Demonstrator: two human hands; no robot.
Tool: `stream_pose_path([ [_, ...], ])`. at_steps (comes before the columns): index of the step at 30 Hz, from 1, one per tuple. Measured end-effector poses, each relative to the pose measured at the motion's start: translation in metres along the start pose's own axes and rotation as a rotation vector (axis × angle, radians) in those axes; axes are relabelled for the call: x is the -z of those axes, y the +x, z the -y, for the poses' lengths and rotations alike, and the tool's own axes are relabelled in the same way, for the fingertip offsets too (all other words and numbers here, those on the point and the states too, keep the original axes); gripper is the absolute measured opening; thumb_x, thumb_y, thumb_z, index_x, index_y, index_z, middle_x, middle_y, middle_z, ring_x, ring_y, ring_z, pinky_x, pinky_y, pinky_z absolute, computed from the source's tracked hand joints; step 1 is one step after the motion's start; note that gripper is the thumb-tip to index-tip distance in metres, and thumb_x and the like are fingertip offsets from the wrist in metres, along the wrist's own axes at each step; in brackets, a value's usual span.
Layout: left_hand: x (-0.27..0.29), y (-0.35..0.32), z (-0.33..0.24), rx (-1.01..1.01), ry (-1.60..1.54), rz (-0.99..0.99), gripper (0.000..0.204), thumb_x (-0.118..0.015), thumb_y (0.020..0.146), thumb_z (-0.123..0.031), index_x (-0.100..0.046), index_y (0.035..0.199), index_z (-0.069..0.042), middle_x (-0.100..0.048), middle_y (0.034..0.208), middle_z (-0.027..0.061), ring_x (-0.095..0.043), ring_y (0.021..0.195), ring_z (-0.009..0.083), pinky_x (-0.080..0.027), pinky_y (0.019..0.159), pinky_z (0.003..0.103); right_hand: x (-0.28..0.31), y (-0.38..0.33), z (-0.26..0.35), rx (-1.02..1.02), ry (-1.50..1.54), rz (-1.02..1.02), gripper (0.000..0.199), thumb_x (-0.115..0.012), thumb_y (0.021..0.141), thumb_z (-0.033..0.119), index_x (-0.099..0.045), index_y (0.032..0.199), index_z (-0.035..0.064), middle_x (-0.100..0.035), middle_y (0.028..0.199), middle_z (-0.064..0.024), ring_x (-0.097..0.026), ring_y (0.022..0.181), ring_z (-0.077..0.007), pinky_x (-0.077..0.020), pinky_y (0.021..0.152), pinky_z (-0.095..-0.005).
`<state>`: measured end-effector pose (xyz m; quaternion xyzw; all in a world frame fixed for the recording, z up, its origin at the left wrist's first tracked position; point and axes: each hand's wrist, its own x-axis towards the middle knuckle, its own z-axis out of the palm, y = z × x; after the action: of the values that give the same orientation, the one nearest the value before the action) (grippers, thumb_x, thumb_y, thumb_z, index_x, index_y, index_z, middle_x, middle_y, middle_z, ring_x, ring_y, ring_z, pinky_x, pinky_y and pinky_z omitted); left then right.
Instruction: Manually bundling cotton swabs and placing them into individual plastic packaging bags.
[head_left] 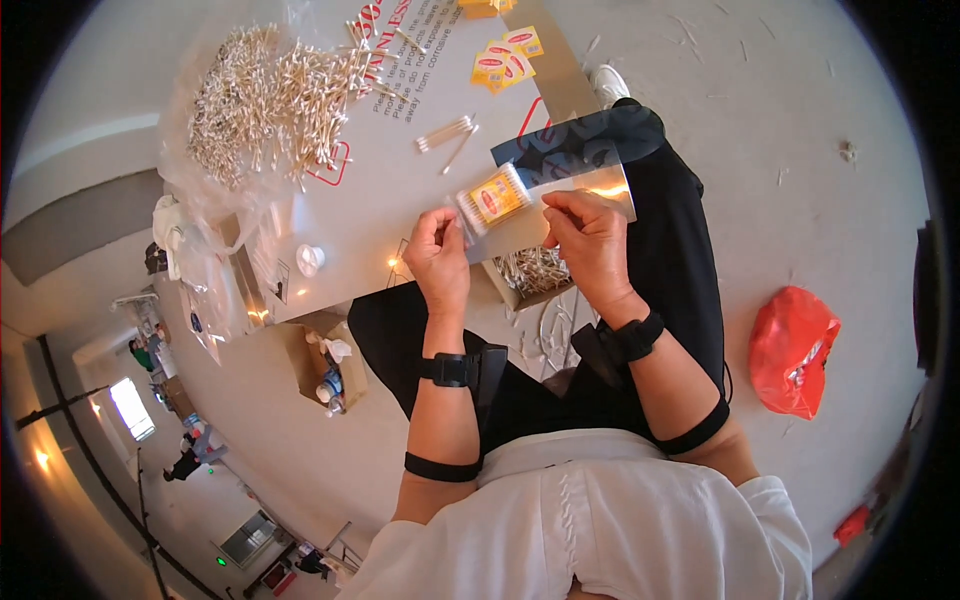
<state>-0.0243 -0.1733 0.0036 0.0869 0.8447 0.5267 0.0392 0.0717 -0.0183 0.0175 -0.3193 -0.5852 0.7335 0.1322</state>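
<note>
A clear pack of cotton swabs point(497, 197) with a yellow label lies near the table's front edge, between my hands. My left hand point(440, 262) is closed in a pinch on the clear plastic at the pack's left end. Just right of the pack, my right hand point(592, 245) has its thumb and fingertips pressed together; whatever they hold, if anything, is too small to make out. Beyond the pack, a small row of loose cotton swabs point(446, 134) lies on the metal tabletop point(370, 215), with one swab set apart at an angle.
A large plastic bag heaped with cotton swabs point(270, 105) occupies the far left. Yellow labels point(505, 58) lie at the back, and a small white cup-like piece point(310, 260) sits front left. Below are a swab-filled box point(530, 275), a cardboard box point(325, 370) and a red bag point(793, 350).
</note>
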Motion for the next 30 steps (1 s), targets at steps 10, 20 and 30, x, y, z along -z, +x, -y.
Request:
stream_pose_path([
  [10,0.002,-0.014,-0.024,0.280,-0.074,0.015,0.010,-0.066,0.084,-0.006,-0.062,0.090,0.001,-0.059,0.073,-0.0003,-0.049,0.060,0.0053,-0.043,0.053,0.020,-0.004,-0.001,-0.008,0.120,-0.107,0.014,0.013,-0.060,0.084,0.000,-0.063,0.094,-0.0062,-0.060,0.077,-0.0099,-0.059,0.054,-0.0138,-0.0486,0.050,-0.0257],
  [20,0.000,-0.005,-0.017,0.253,-0.003,0.037,0.010,-0.068,0.080,-0.004,-0.063,0.082,0.004,-0.058,0.068,0.0000,-0.048,0.060,0.0061,-0.040,0.054,0.022,-0.007,-0.001,-0.012,0.146,-0.122,0.040,0.018,-0.060,0.084,-0.002,-0.063,0.102,-0.0063,-0.059,0.082,-0.0056,-0.059,0.057,-0.0089,-0.0479,0.051,-0.0212],
  [30,-0.004,-0.008,-0.024,0.389,-0.116,0.031,0.006,-0.069,0.079,-0.002,-0.064,0.081,0.002,-0.057,0.068,-0.0023,-0.047,0.062,0.0044,-0.039,0.057,0.021,-0.006,-0.005,-0.016,0.094,0.005,0.040,0.019,-0.060,0.084,-0.002,-0.065,0.101,-0.0052,-0.060,0.082,-0.0043,-0.057,0.056,-0.0076,-0.0423,0.047,-0.0191],
])
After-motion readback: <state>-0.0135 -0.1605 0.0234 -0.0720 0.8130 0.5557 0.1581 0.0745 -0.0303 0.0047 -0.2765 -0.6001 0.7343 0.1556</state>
